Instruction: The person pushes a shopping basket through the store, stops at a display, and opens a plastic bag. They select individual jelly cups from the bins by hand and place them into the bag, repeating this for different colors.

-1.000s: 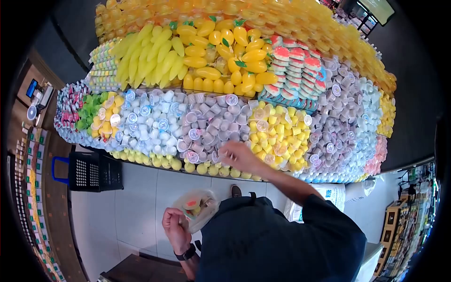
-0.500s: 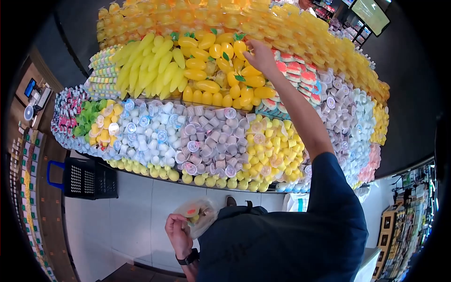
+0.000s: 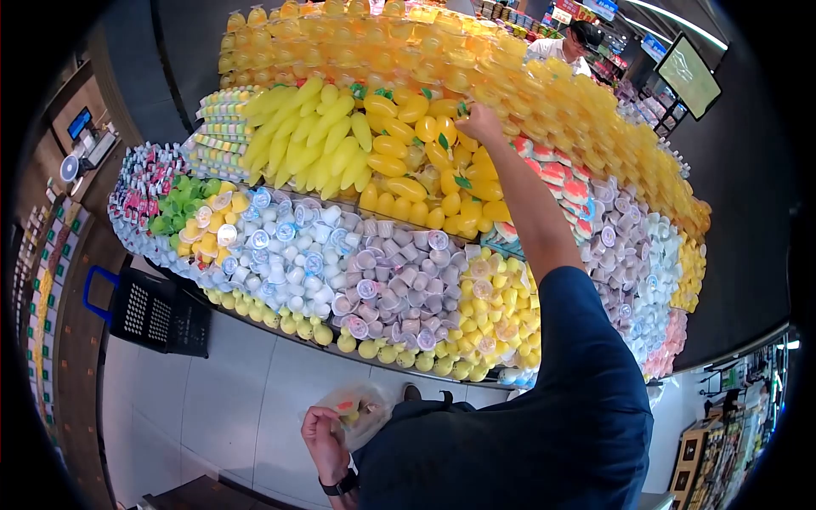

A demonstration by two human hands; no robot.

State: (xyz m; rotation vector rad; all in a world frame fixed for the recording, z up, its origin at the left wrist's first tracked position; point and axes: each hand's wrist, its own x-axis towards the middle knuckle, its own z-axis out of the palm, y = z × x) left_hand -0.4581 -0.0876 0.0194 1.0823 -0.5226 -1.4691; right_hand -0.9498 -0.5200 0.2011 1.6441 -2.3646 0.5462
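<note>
Low in the view, my left hand (image 3: 325,442), with a dark watch on its wrist, has its fingers closed on the edge of a clear plastic bag (image 3: 367,418). A few small yellow and red-white packs show inside the bag. My right hand (image 3: 481,124) reaches far across the display, its fingers bent around the leafy top of a mango-shaped jelly (image 3: 463,110). Most of that piece is hidden by the hand. More yellow mango-shaped jellies (image 3: 389,165) lie to its left, and red-and-white packs (image 3: 552,174) lie beside the forearm.
Long yellow-green pieces (image 3: 302,140) and rows of orange jelly packs (image 3: 365,51) surround the mangoes. White cups (image 3: 293,246), purple cups (image 3: 404,276) and yellow cups (image 3: 493,314) fill the near side. A black basket (image 3: 161,310) stands on the left. A person (image 3: 561,51) is behind the display.
My right hand has shifted left over the display onto the leafy mango piece. The view has tilted up, showing more of the store behind. My left hand keeps holding the bag.
</note>
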